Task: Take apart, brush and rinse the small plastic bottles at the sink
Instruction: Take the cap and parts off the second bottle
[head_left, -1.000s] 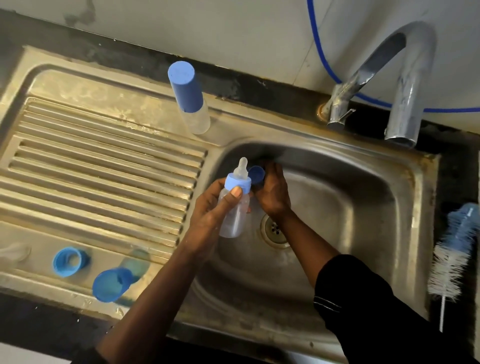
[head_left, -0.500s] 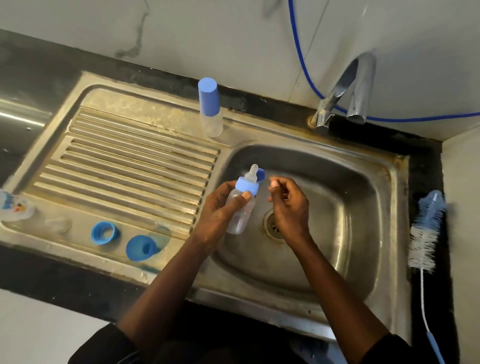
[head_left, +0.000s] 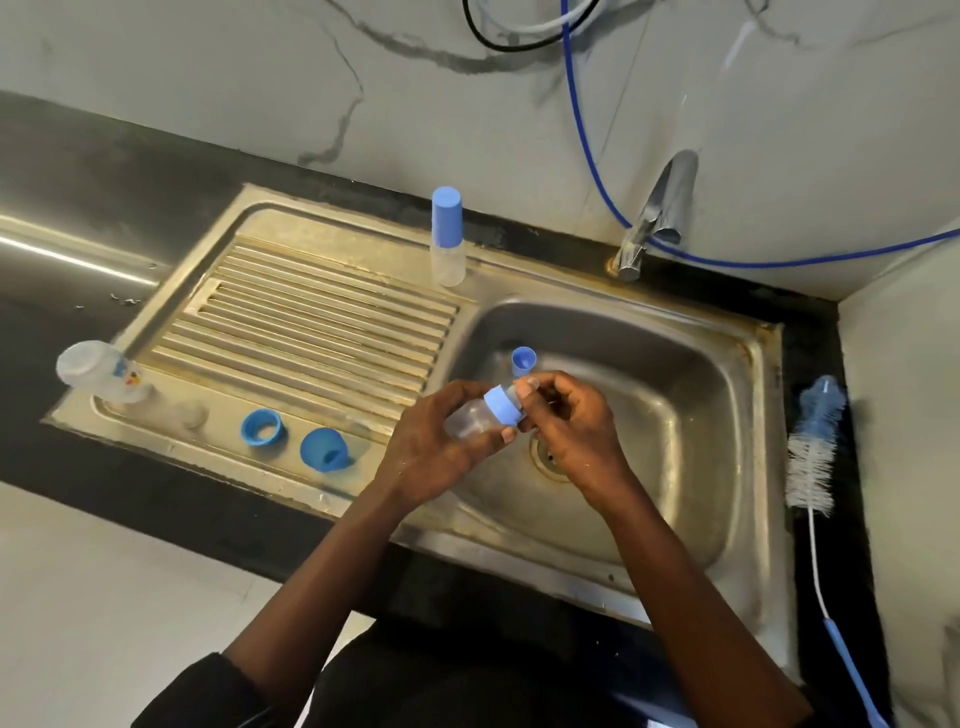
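My left hand (head_left: 436, 452) holds a small clear bottle (head_left: 470, 420) on its side over the left edge of the sink basin (head_left: 675, 395). Its blue collar (head_left: 502, 407) faces right. My right hand (head_left: 566, 421) pinches the teat at the collar, which hides most of the teat. A small blue cap (head_left: 522, 360) lies in the basin just behind my hands. A capped bottle (head_left: 447, 236) stands upright at the back of the draining board. A clear bottle body (head_left: 98, 370) with a printed picture lies at the board's left end.
A blue ring (head_left: 262, 427) and a blue cap (head_left: 324, 450) rest on the front of the draining board (head_left: 322, 317). A bottle brush (head_left: 813, 452) lies on the dark counter right of the sink. The tap (head_left: 660, 213) stands at the back, no water running.
The bottle has tipped from upright onto its side in my left hand. My right hand has closed on the teat. The small blue cap now lies in the basin. The view has pulled back.
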